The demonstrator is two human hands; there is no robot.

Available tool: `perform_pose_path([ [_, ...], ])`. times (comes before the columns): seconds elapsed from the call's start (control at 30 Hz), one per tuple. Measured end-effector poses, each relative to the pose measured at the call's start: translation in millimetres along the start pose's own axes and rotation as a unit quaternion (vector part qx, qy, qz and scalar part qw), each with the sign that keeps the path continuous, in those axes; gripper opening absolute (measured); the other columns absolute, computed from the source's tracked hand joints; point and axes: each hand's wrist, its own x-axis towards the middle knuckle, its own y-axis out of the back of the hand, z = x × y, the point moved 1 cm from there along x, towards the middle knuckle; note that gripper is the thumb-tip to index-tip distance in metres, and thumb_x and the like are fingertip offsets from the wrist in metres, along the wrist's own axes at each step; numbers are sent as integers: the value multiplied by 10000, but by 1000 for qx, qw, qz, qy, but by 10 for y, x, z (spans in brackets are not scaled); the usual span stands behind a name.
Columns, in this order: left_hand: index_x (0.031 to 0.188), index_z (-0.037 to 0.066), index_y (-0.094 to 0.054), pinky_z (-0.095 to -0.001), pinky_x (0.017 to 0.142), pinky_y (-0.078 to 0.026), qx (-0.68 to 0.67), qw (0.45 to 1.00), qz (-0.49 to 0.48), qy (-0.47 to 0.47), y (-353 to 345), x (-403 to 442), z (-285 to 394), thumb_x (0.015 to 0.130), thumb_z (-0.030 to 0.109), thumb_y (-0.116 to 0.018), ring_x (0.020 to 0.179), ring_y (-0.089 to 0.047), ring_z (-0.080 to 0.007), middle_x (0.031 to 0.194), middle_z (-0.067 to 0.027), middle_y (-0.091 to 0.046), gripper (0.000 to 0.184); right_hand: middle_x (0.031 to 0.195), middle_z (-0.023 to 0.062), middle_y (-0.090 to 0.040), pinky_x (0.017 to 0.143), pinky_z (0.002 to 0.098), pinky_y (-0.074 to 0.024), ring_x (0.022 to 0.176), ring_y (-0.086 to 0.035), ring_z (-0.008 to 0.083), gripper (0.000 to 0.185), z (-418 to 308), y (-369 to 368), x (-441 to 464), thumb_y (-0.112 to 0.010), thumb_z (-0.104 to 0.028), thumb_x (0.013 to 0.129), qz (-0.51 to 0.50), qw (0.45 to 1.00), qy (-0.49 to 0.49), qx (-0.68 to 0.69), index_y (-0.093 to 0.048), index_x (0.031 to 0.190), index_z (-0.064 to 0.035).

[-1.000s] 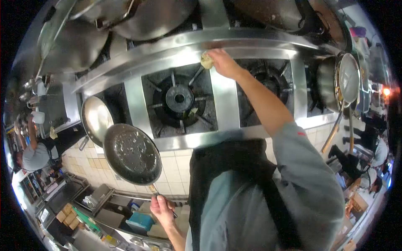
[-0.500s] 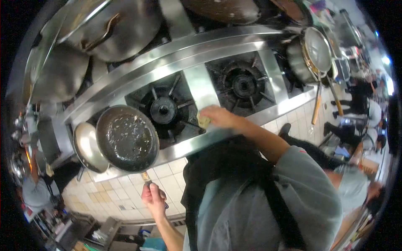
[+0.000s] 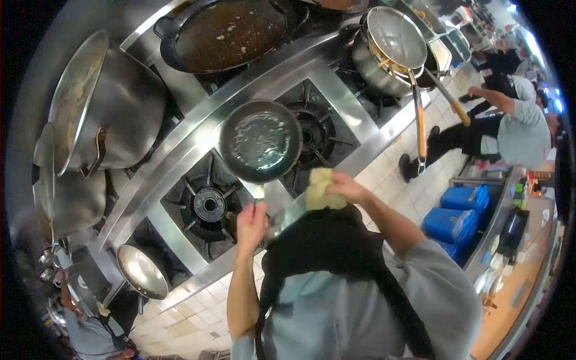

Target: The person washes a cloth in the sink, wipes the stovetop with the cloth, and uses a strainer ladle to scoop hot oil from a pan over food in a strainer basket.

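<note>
Head view: the left hand [image 3: 252, 227] grips the handle of a dark frying pan [image 3: 261, 141], positioned over the steel strip between two gas burners [image 3: 210, 205]. The right hand [image 3: 349, 189] grasps a yellowish cloth [image 3: 321, 192] near the stove's front edge [image 3: 223, 262]. A silvery skillet [image 3: 142, 271] sits at left.

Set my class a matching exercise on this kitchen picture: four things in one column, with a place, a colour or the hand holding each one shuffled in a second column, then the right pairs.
Column one:
1. Dark pan
2. Cloth
3. Strainer
4. Bins

Column two:
A. Over a pot
B. Held in the right hand
C. Blue
D. Held in the left hand

Right pairs: 1-D, 2-B, 3-A, 4-C
</note>
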Motion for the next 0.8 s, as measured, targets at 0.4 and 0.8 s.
perform_pose_path([
  [0.4, 830, 53, -540, -287, 471, -408, 60, 987, -144, 46, -807, 643, -394, 1003, 362, -595, 510, -514, -102, 624, -17, -547, 358, 1165, 94, -668, 968, 369, -522, 1075, -660, 234, 537, -83, 648, -451, -533, -24, 719, 83, 983, 63, 154, -585, 1253, 12],
  [0.8, 1442, 35, -452, -358, 931, -516, 148, 979, -11, -143, -574, 282, -33, 953, 315, -680, 1094, -651, -242, 1191, -189, -668, 608, 1186, 117, -656, 908, 374, -551, 1039, -668, 238, 543, -457, 360, 89, -555, -26, 771, 60, 982, 108, 142, -536, 1312, 21],
])
